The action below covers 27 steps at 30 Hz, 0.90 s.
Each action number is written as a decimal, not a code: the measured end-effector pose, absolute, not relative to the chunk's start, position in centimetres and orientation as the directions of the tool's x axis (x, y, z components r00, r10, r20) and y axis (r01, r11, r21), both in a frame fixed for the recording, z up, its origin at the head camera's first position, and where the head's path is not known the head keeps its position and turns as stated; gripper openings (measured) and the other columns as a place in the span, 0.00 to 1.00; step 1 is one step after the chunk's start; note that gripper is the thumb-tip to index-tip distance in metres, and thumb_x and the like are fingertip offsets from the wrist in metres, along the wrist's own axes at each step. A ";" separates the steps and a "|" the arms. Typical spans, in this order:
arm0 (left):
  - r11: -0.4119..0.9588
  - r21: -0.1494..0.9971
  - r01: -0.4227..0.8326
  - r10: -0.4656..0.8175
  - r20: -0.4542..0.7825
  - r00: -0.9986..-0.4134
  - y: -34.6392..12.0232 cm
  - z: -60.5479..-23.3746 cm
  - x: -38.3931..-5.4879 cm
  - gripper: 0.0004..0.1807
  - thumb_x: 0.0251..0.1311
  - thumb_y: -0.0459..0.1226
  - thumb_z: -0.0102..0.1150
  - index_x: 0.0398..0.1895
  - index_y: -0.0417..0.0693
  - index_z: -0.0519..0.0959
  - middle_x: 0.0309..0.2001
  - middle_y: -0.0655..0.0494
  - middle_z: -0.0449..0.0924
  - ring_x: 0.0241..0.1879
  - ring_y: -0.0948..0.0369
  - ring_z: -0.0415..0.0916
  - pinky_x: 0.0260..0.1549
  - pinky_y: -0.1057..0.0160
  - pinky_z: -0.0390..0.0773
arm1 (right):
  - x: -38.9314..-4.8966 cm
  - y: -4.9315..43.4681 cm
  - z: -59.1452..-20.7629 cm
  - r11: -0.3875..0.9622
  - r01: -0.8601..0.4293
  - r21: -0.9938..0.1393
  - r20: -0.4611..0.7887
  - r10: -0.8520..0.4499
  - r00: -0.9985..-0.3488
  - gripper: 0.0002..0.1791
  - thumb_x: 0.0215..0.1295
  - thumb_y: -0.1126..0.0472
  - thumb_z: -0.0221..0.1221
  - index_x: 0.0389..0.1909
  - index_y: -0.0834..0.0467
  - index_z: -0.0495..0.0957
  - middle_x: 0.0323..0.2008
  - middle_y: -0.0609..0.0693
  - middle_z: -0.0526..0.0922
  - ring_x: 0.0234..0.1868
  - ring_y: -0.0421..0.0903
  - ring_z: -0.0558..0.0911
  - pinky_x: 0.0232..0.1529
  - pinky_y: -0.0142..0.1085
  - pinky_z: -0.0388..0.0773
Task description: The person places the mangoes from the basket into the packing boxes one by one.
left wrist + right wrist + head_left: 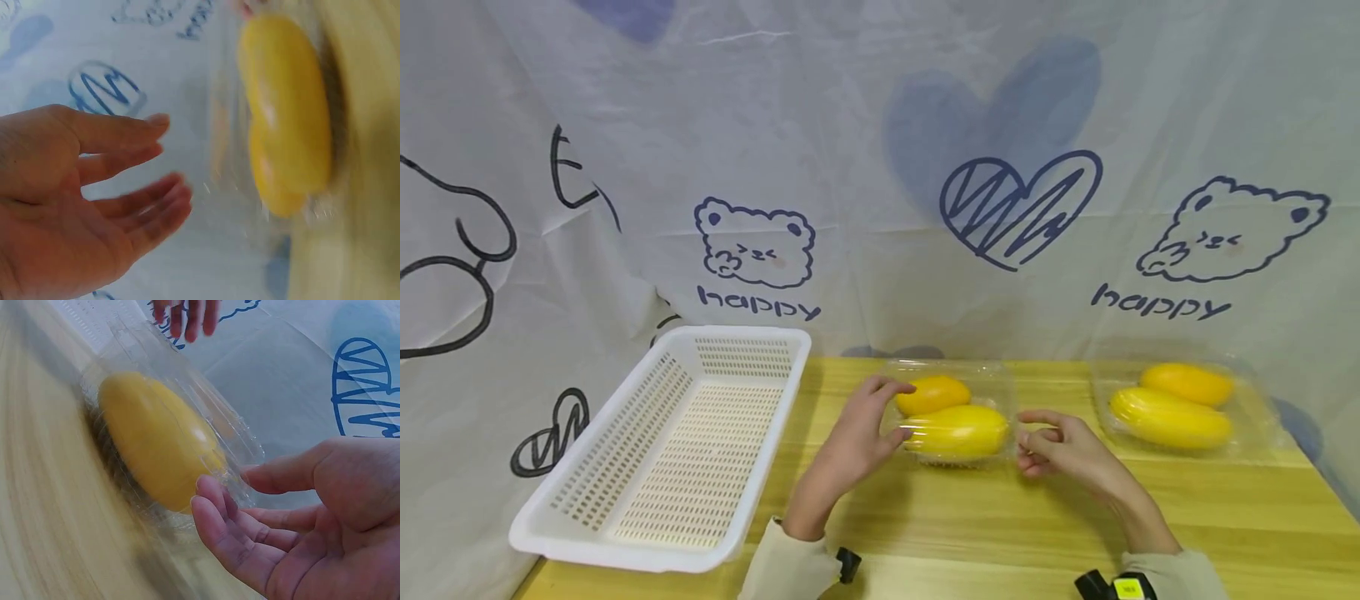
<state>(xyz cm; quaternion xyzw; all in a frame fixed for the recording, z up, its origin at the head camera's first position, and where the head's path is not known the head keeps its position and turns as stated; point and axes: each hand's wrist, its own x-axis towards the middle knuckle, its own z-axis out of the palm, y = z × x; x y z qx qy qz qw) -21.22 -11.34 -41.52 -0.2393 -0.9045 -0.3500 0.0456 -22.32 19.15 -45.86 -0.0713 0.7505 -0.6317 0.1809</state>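
Observation:
A clear plastic clamshell box (957,462) on the table holds two yellow, mango-like fruits, one longer fruit (958,432) in front of an oranger one (934,395). My left hand (865,429) is at the box's left end, thumb and fingers spread. In the left wrist view the left palm (69,206) shows nothing in it, fingers loosely bent. At the right end is my right hand (1060,450), its fingers loosely bent around the box corner. The right wrist view shows the right thumb (281,475) by the lid's rim, a gap between it and the fingers (234,540).
A white perforated plastic basket (752,467) stands on the left of the wooden table (970,533). Farther right sits a second clear box (1255,417) with two yellow fruits (1172,417). A printed cloth (865,167) hangs behind the table.

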 end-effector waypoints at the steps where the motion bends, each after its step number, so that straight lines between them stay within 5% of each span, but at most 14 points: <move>1: 0.620 0.619 0.482 0.430 0.247 -0.869 -10.8 -41.2 -20.9 0.24 0.63 0.28 0.69 0.62 0.37 0.77 0.60 0.41 0.77 0.58 0.47 0.76 0.58 0.49 0.77 | -22.3 19.2 -45.9 0.190 0.122 -0.974 -0.181 -0.336 -0.924 0.32 0.78 0.66 0.53 0.73 0.78 0.53 0.38 0.62 0.85 0.38 0.54 0.87 0.41 0.43 0.87; 9: 0.458 0.806 0.375 0.579 0.050 -0.814 -6.1 -42.8 -19.4 0.11 0.70 0.33 0.63 0.50 0.35 0.83 0.42 0.52 0.87 0.40 0.68 0.81 0.43 0.72 0.80 | -22.3 19.5 -45.8 0.192 0.087 -0.978 -0.152 -0.356 -0.922 0.33 0.76 0.67 0.54 0.73 0.79 0.53 0.38 0.63 0.85 0.39 0.53 0.86 0.42 0.42 0.87; 13: 0.372 0.896 0.243 0.602 -0.033 -0.798 -4.4 -44.9 -18.8 0.16 0.72 0.36 0.61 0.55 0.33 0.82 0.43 0.53 0.87 0.40 0.69 0.82 0.42 0.72 0.80 | -22.2 19.5 -45.9 0.197 0.082 -0.977 -0.150 -0.365 -0.919 0.33 0.76 0.67 0.54 0.72 0.79 0.54 0.39 0.62 0.85 0.38 0.51 0.86 0.42 0.41 0.86; 18: 0.143 0.988 -0.055 0.546 -0.125 -0.828 -2.6 -47.2 -18.2 0.21 0.74 0.36 0.58 0.61 0.28 0.77 0.45 0.48 0.87 0.44 0.56 0.85 0.44 0.60 0.85 | -22.3 19.5 -46.0 0.210 0.084 -0.974 -0.157 -0.361 -0.919 0.32 0.76 0.67 0.54 0.72 0.79 0.54 0.39 0.61 0.85 0.37 0.49 0.85 0.41 0.40 0.86; 27: -0.320 0.870 -0.376 0.293 -0.286 -0.912 -0.1 -49.0 -18.1 0.19 0.71 0.39 0.62 0.50 0.28 0.82 0.41 0.44 0.88 0.36 0.60 0.85 0.41 0.61 0.86 | -22.4 19.4 -45.9 0.237 0.077 -0.968 -0.160 -0.352 -0.922 0.32 0.75 0.67 0.56 0.71 0.79 0.56 0.36 0.60 0.84 0.36 0.47 0.83 0.40 0.38 0.85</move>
